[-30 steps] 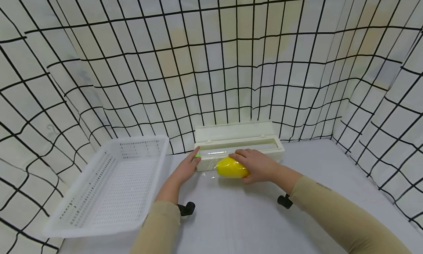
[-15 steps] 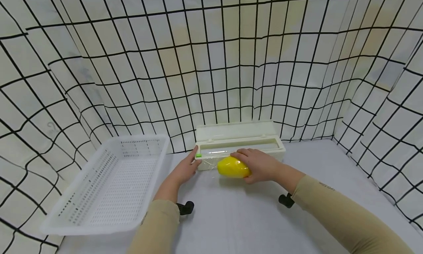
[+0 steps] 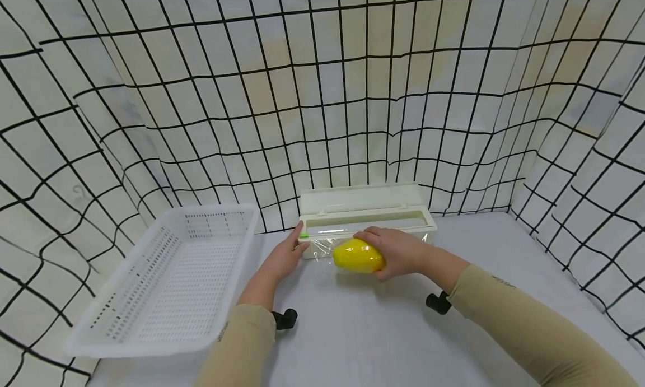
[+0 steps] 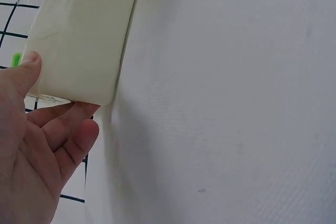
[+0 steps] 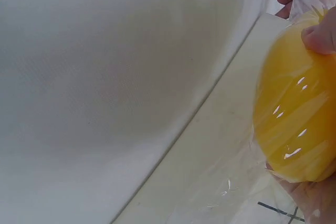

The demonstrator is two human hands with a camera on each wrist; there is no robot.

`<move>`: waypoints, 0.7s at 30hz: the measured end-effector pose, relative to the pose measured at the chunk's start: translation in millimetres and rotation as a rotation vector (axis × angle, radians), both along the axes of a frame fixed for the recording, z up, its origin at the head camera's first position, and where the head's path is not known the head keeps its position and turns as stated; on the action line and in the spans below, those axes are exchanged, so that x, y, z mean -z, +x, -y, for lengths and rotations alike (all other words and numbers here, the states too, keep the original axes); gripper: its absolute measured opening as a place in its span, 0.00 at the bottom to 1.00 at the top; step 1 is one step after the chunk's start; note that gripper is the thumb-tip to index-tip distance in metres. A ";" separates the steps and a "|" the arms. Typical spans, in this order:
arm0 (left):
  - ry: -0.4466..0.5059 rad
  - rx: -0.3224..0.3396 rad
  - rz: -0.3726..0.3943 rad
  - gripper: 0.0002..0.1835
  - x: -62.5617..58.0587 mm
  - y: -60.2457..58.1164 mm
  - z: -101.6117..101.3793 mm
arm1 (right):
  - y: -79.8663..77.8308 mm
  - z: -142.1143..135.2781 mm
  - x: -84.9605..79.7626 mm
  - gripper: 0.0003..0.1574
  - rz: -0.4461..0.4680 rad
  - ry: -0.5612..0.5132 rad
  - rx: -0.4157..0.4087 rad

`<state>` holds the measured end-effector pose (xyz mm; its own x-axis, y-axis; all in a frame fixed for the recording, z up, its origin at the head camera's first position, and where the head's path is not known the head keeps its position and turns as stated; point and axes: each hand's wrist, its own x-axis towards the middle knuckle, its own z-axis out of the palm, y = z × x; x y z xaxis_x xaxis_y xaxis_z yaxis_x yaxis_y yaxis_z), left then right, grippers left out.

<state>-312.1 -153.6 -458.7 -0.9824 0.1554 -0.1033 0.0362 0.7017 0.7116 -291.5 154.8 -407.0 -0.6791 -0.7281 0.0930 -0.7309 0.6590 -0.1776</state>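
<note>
A cream cling film dispenser box (image 3: 370, 218) stands against the back net with its lid up, a roll of clear film inside. My left hand (image 3: 284, 258) holds its left end, the thumb on the front face beside a green slider (image 3: 304, 236) and the fingers at the end wall. My right hand (image 3: 400, 253) grips a yellow fruit-shaped thing (image 3: 359, 256) just in front of the box. Clear film (image 5: 226, 192) covers it, shiny and creased, and stretches back towards the box. Its lower side and part of my right fingers are hidden in the head view.
A white perforated plastic basket (image 3: 181, 286) stands to the left. Black netting (image 3: 368, 101) over pale cloth encloses the back and both sides. White cloth (image 3: 353, 331) covers the table. A black wrist mount (image 3: 286, 319) juts from under my left sleeve.
The head view shifts slightly. My left fingers uncover a little more of the green slider. The film over the box's front looks more creased; my right hand keeps its grip on the yellow thing.
</note>
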 end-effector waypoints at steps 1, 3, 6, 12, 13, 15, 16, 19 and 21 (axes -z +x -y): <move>-0.004 -0.005 -0.001 0.35 -0.4 0.8 -0.3 | 0.2 0.1 0.1 0.53 0.001 0.000 -0.004; -0.013 -0.008 -0.005 0.35 -0.4 1.5 -0.6 | 0.4 0.4 0.6 0.53 0.002 -0.003 -0.009; -0.012 -0.010 -0.003 0.35 -0.2 2.2 -1.1 | 0.9 0.6 1.4 0.53 0.006 -0.008 -0.007; -0.022 -0.018 -0.006 0.35 0.5 1.6 -2.5 | 3.7 -0.2 -4.9 0.53 0.049 -0.012 0.015; -0.023 -0.019 -0.006 0.35 0.8 1.5 -2.5 | 4.3 -0.7 -7.1 0.53 0.061 -0.019 0.021; -0.021 -0.018 -0.005 0.35 1.4 1.4 -2.3 | 5.2 -2.3 -12.1 0.53 0.085 -0.045 0.039; -0.020 -0.018 -0.003 0.35 1.7 1.5 -2.1 | 5.5 -3.4 -15.1 0.53 0.102 -0.064 0.051; -0.015 -0.017 -0.002 0.36 1.9 2.2 -0.9 | 3.8 -6.5 -22.6 0.53 0.139 -0.129 0.079; -0.009 -0.017 -0.002 0.36 1.4 2.5 -0.4 | 2.2 -8.5 -27.0 0.55 0.160 -0.161 0.096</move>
<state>-309.5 -153.3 -460.1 -0.9851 0.1378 -0.1026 0.0257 0.7086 0.7051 -289.4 163.3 -380.0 -0.7596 -0.6443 0.0884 -0.6207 0.6777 -0.3942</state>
